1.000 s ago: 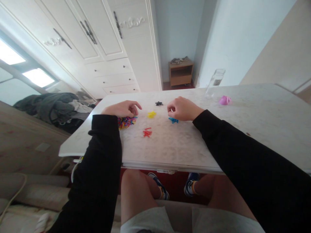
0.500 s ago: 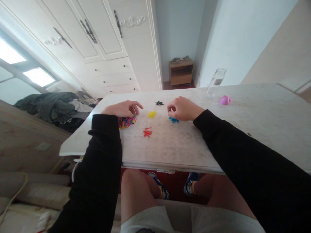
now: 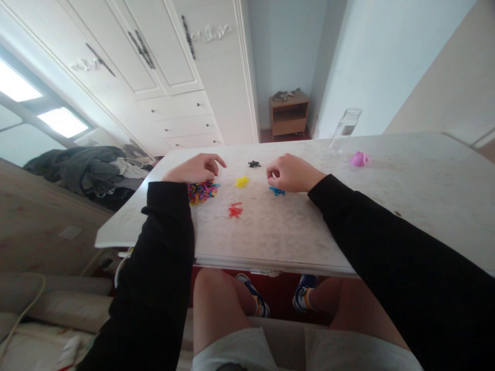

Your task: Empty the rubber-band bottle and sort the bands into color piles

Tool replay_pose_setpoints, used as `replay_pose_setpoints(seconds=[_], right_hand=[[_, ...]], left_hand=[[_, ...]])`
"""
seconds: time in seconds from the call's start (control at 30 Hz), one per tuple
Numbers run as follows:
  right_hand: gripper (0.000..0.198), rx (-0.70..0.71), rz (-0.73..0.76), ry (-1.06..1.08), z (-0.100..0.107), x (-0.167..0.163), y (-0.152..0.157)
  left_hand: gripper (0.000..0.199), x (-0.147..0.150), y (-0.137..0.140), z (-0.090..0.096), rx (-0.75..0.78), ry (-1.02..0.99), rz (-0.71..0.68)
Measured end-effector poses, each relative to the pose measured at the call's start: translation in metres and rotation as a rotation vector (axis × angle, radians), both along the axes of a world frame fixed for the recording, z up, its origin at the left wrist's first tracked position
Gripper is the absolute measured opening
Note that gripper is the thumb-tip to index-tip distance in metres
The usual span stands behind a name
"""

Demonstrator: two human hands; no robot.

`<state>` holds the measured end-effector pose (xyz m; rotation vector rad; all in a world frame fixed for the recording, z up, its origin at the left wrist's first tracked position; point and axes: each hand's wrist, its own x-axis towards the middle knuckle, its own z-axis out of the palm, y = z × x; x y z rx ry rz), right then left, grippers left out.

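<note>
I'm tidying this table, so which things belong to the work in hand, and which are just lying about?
In use: mixed pile of bands under the left hand; yellow bands; black bands; red bands; blue bands by the right hand.

Lying about: glass jar; pink thing.

Bright window daylight, wide-angle edge distortion.
</note>
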<state>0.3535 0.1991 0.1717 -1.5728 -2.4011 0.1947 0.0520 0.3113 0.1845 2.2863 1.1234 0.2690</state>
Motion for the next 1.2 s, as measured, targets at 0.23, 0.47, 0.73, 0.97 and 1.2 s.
replay_pose_setpoints(seconds=[0.23,0.47,0.73,0.97,1.2], right_hand=[[0.019,0.001,0.002,-0.007,0.001,0.000,-0.001],[0.017,0.021,-0.002,0.000,0.002,-0.001,-0.002],[0.018,0.017,-0.004,-0.003,0.002,-0.002,-0.003],[0.019,0.022,0.008,-0.025,0.003,-0.002,-0.003],[0.020,0.023,0.009,-0.020,0.002,-0.002,-0.002]], left_hand=[[0.048,0.000,0.002,-0.002,0.024,0.008,0.011],[0.039,0.005,-0.005,0.000,0.030,-0.117,0.073],[0.038,0.007,-0.006,0.000,-0.024,-0.160,0.075],[0.035,0.006,-0.009,0.003,-0.031,-0.073,0.079],[0.040,0.005,-0.008,0.001,-0.064,-0.019,0.057]])
